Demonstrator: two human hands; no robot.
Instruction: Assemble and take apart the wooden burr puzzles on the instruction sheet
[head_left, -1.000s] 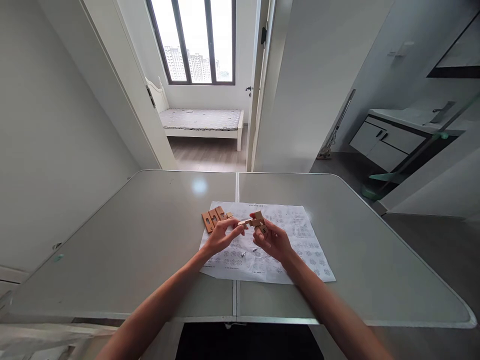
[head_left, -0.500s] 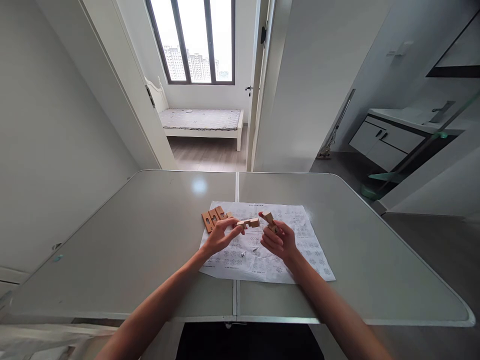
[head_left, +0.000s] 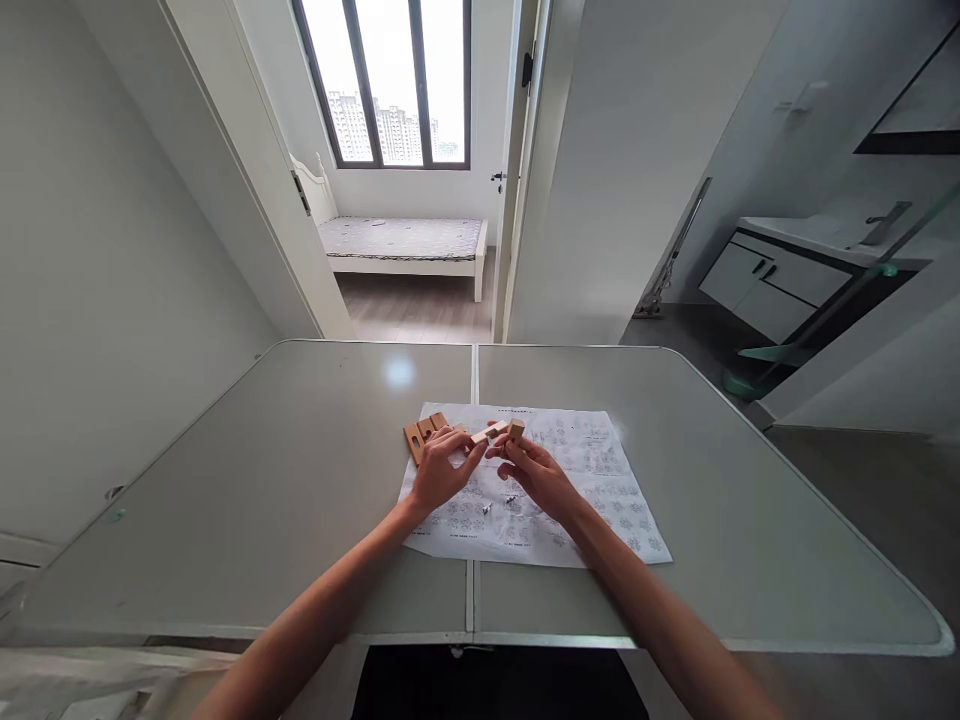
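Left hand (head_left: 441, 474): fingertips pinch notched stick (head_left: 490, 433), pointing away rightward
Right hand (head_left: 541, 484): fingers grip block (head_left: 516, 430) beside stick's far end

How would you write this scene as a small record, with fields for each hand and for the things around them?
Left hand: holds a notched pale wooden piece
Right hand: holds a pale wooden block
Contact between these pieces: cannot be told from this view
Below the hands: printed paper sheet, lying on a grey table
Near the left hand: brown slotted wooden pieces, partly hidden by it
On the sheet: small silvery things, too small to identify
Beyond the table: bed, window above it
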